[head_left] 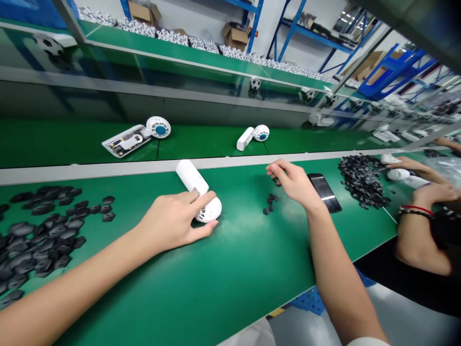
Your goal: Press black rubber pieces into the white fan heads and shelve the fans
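Note:
My left hand [180, 218] grips the round, slotted head of a white device [192, 177] on the green table, fingers over the top and thumb along the near side. The device's white handle points away to the upper left. To the right, my right hand [291, 181] is closed in a pinch just above the table. Whatever its fingertips hold, if anything, is too small to make out. Several small black pieces [270, 204] lie right below and beside those fingers.
Flat black pieces [43, 240] lie in a spread at left. A phone [324, 192] rests by my right wrist, with a heap of black pieces [362, 180] beyond. The green belt [201, 139] carries more white devices. A co-worker's hands [414, 166] handle one at far right.

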### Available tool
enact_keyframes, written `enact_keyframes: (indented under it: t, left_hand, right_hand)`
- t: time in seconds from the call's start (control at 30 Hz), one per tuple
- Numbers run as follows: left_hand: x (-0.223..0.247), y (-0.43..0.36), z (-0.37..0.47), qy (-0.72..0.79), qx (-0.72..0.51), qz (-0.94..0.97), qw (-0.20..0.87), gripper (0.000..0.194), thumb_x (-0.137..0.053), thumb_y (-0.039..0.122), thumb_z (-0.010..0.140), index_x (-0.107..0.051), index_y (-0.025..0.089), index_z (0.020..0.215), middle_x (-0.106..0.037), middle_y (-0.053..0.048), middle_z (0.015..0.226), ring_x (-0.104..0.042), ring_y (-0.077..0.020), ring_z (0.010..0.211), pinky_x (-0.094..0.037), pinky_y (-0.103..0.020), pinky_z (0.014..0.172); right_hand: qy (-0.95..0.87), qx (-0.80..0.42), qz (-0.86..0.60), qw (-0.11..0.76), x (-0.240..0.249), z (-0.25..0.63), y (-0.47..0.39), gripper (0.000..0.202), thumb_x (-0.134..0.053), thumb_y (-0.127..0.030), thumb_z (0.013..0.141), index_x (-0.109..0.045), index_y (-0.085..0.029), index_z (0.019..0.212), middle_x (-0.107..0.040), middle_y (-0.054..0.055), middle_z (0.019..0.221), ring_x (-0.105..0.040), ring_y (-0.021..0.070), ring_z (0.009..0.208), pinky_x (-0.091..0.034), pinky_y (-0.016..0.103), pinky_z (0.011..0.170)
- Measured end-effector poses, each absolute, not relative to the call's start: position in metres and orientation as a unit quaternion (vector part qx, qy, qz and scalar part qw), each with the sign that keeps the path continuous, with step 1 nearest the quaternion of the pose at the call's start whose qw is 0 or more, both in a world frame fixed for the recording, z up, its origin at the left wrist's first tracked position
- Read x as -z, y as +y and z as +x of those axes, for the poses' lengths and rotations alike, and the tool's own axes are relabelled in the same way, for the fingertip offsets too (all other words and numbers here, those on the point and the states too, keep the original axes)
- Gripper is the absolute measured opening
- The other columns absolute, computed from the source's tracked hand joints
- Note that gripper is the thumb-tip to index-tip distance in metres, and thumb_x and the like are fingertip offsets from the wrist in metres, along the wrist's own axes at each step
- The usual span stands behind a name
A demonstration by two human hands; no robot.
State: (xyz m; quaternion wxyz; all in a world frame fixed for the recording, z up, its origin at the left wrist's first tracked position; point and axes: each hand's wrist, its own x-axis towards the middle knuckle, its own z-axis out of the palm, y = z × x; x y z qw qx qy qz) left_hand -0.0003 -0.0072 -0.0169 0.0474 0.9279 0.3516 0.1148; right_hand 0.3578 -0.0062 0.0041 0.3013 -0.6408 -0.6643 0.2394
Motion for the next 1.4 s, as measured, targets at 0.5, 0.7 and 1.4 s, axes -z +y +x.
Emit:
enact_keyframes:
  t: [0.5, 0.7, 1.4]
  left_hand:
    - [0.019, -0.017, 0.007, 0.406, -0.105, 0.907, 0.040, 0.058, -0.051, 0.068, 0.099, -0.056, 0.021, 0.133, -0.076, -0.010, 0.091, -0.074, -0.0319, 0.075, -0.039, -0.035, 0.059]
    - [0.021, -0.018, 0.007, 0.418, -0.102, 0.902, 0.033, 0.058, -0.049, 0.068, 0.100, -0.056, 0.022, 0.135, -0.079, -0.008, 0.102, -0.073, -0.0306, 0.073, -0.030, -0.034, 0.055]
    - [0.019, -0.015, -0.002, 0.489, -0.171, 0.829, 0.210, 0.061, -0.060, 0.066, 0.093, -0.052, 0.028, 0.139, -0.074, -0.002, 0.093, -0.068, -0.0248, 0.072, -0.042, -0.032, 0.062]
  right_hand:
    - [-0.687, -0.037, -0.721, 0.081, 0.015, 0.380, 0.002, 0.033, -0.057, -0.028, 0.104, -0.082, -0.013, 0.119, -0.073, 0.015, 0.108, -0.069, 0.0291, 0.098, -0.051, 0.039, 0.095]
    - [-0.669, 0.021, -0.739, 0.073, 0.018, 0.377, 0.005, 0.037, -0.048, -0.026, 0.106, -0.082, -0.011, 0.104, -0.071, 0.019, 0.101, -0.067, 0.0312, 0.093, -0.048, 0.042, 0.090]
    - [-0.726, -0.227, -0.586, 0.279, 0.037, 0.308, -0.002, 0.031, -0.060, -0.038, 0.105, -0.082, -0.019, 0.116, -0.073, 0.009, 0.111, -0.070, 0.0229, 0.104, -0.053, 0.039, 0.101]
